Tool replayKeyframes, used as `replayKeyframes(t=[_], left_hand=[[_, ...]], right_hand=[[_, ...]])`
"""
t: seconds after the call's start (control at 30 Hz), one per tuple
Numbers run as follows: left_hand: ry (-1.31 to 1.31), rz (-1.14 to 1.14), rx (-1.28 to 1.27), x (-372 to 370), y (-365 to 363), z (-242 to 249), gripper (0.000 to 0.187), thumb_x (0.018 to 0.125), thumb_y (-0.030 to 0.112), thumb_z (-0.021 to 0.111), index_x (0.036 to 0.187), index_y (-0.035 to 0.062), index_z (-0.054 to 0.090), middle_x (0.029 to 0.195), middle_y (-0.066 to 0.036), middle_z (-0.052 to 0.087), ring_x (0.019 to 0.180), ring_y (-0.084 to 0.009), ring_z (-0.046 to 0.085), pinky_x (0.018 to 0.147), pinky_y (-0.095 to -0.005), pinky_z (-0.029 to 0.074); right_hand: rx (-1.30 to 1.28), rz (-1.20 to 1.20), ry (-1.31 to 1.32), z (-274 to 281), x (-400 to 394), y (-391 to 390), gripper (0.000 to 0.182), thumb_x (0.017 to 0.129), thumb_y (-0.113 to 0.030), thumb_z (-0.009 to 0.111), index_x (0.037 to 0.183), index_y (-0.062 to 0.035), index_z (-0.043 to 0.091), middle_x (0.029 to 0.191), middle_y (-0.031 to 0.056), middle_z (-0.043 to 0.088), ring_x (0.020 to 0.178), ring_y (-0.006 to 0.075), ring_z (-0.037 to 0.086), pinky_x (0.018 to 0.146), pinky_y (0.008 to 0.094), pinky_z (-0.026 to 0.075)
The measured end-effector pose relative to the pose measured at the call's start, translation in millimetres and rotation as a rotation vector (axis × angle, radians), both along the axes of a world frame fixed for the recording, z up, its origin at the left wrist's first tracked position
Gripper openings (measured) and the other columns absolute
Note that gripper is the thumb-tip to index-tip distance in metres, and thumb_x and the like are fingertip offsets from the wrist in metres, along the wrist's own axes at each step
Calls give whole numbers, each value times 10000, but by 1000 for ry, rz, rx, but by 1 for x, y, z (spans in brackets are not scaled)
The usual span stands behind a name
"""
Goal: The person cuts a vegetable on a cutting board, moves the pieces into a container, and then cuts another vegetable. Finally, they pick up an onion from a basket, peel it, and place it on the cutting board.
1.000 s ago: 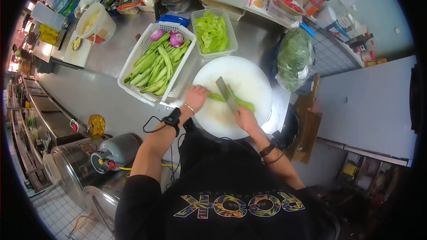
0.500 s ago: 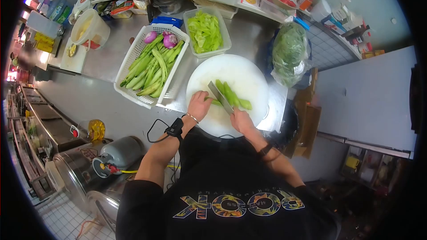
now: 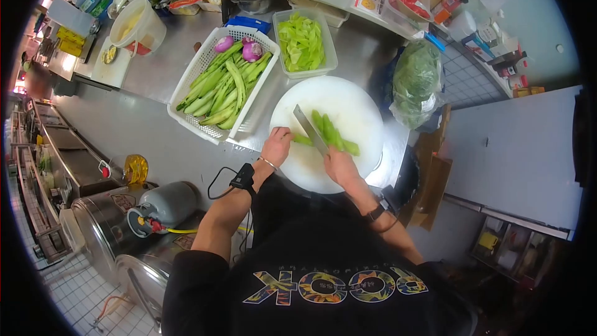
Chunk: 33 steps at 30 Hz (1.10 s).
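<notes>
A second ago the green on the 3 o'clock side of the knife looked like one narrow strip; now several cut pieces fan out there, running from the middle of the board toward 4 o'clock. The work, I judge, has gone on by at least one cut. The remaining stalk lies just left of the board's centre, between blade and left hand. That hand, at about 9 o'clock, appears closed on the stalk's end with bent fingers, though their undersides are hidden. The right hand, at 5 o'clock, has its grip wrapped firmly round the knife's handle, the blade slanting up toward 11. The basket stands off at 10 o'clock.
</notes>
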<state>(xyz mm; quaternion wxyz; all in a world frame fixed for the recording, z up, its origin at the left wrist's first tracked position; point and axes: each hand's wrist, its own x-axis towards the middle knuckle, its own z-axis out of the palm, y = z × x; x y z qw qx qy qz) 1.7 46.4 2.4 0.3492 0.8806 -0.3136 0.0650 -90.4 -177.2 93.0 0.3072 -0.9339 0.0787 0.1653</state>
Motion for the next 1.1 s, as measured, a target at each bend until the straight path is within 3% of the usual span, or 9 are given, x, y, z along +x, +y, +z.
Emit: replayKeyframes(t=[0.23, 0.3, 0.43, 0.5, 0.77, 0.93, 1.1], left_hand=[[6, -46, -49, 2, -2, 4, 180, 802, -21, 619, 960, 30, 687, 1084, -95, 634, 1021, -321, 600, 855, -403, 549], [63, 45, -99, 2, -6, 6, 230, 792, -46, 628, 1006, 26, 675, 1071, -141, 643, 1038, -350, 615, 861, -423, 546], [60, -31, -71, 4, -11, -2, 242, 816, -15, 599, 1040, 47, 668, 1079, -98, 626, 1003, -326, 600, 878, -420, 540], [130, -188, -41, -1, -17, -2, 260, 819, -19, 590, 1059, 51, 663, 1056, -96, 620, 1007, -322, 598, 882, -419, 534], [80, -222, 64, -20, -9, 7, 291, 769, -7, 616, 1040, 68, 692, 1052, -82, 620, 1020, -293, 602, 878, -395, 531], [68, -239, 52, -20, -11, 3, 299, 772, -15, 605, 1033, 81, 716, 1109, -88, 633, 1057, -289, 606, 893, -383, 533], [146, -250, 32, -24, 1, 10, 326, 765, -48, 619, 1046, 81, 724, 1170, -123, 632, 1054, -333, 618, 893, -398, 549]], right_hand=[[17, -22, 83, -37, 5, 19, 256, 927, -175, 577, 1057, 45, 575, 879, 350, 666, 856, 524, 655, 796, 597, 515], [36, 3, 73, -44, 9, 11, 266, 924, -179, 580, 1061, 49, 578, 890, 345, 670, 862, 521, 657, 801, 588, 519], [76, -58, -18, -33, -4, -5, 296, 920, -187, 591, 1079, 63, 587, 910, 333, 679, 878, 513, 662, 817, 563, 531], [71, -90, 8, -28, -10, -10, 296, 924, -178, 594, 1112, 50, 605, 900, 322, 684, 880, 507, 663, 813, 561, 531], [80, -102, 10, -31, -23, -16, 289, 940, -186, 598, 1134, 29, 606, 881, 312, 689, 874, 500, 666, 799, 565, 533], [79, -110, 49, -23, -30, -19, 263, 937, -195, 601, 1046, 44, 592, 881, 315, 690, 886, 509, 663, 807, 562, 532], [116, -118, 48, -20, -39, -21, 271, 943, -177, 586, 1105, 39, 601, 876, 302, 694, 860, 502, 664, 800, 566, 535]])
